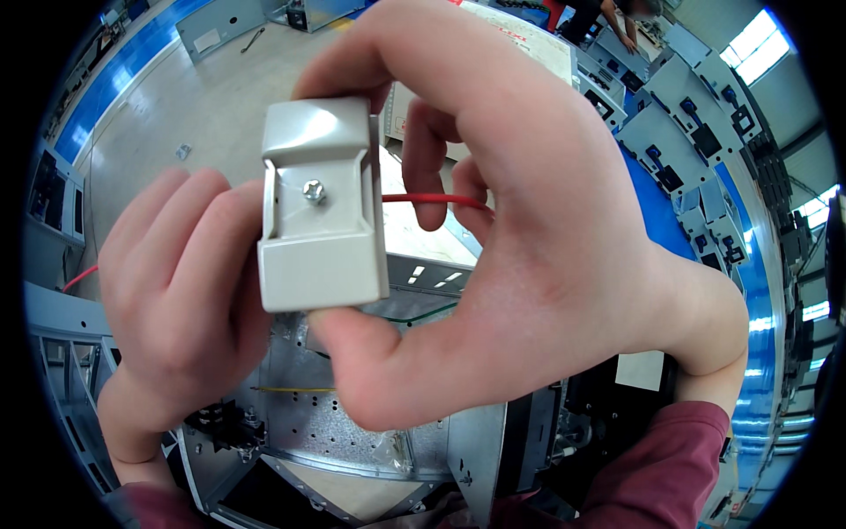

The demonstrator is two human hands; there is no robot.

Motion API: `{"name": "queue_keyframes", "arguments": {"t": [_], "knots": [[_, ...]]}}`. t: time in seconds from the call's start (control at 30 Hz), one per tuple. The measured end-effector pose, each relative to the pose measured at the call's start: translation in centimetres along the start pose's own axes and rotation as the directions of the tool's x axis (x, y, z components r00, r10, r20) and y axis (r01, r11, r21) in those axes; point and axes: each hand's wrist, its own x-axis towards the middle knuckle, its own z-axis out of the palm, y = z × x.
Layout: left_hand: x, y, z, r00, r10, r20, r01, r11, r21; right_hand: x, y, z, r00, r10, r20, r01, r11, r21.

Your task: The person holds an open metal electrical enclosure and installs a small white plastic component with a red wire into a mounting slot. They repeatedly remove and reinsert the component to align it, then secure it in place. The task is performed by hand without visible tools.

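Observation:
Close in front of me, my right hand (pixel 538 256) grips an off-white plastic housing (pixel 317 273) between the thumb below and the curled fingers above. A cross-head screw (pixel 314 191) sits in the recessed middle of its face. A red wire (pixel 423 198) runs from the housing's right side toward my right palm. My left hand (pixel 181 282), slightly blurred, is closed right against the housing's left side. Red wire also shows beyond that hand's outer edge, so it appears to pass through the curled fingers; their tips are hidden.
Below my hands lies a perforated metal cabinet frame (pixel 352 432) with a yellow wire (pixel 295 390) and a green wire (pixel 432 311). Grey panels with black fittings (pixel 705 141) stand at the right. A wrench (pixel 253 40) lies on the floor far left. Another person (pixel 617 22) works at the back right.

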Motion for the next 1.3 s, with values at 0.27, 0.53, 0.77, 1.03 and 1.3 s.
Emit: {"name": "queue_keyframes", "arguments": {"t": [0.27,0.53,0.77,1.03,1.3], "knots": [[-0.4,-0.1,-0.6,0.992,-0.048,0.116,0.049,0.999,-0.007,0.1,0.0,0.5,1.0,0.001,0.001,-0.001,1.0,-0.016],[-0.4,-0.1,-0.9,0.987,-0.074,0.146,0.076,0.997,-0.009,0.0,-0.1,0.4,1.0,0.002,-0.001,-0.002,0.999,-0.034],[-0.5,-0.3,-0.8,0.982,-0.081,0.172,0.085,0.996,-0.013,-0.1,-0.2,0.4,1.0,0.004,-0.011,-0.005,0.999,-0.047],[-0.9,0.0,-1.2,0.968,-0.114,0.225,0.103,0.993,0.06,0.0,-0.1,0.3,1.0,-0.001,-0.012,0.0,0.999,-0.053],[-1.1,-0.2,-0.9,0.978,-0.091,0.189,0.087,0.996,0.032,-0.3,-0.3,0.5,1.0,0.0,-0.018,-0.002,0.998,-0.059]]}}
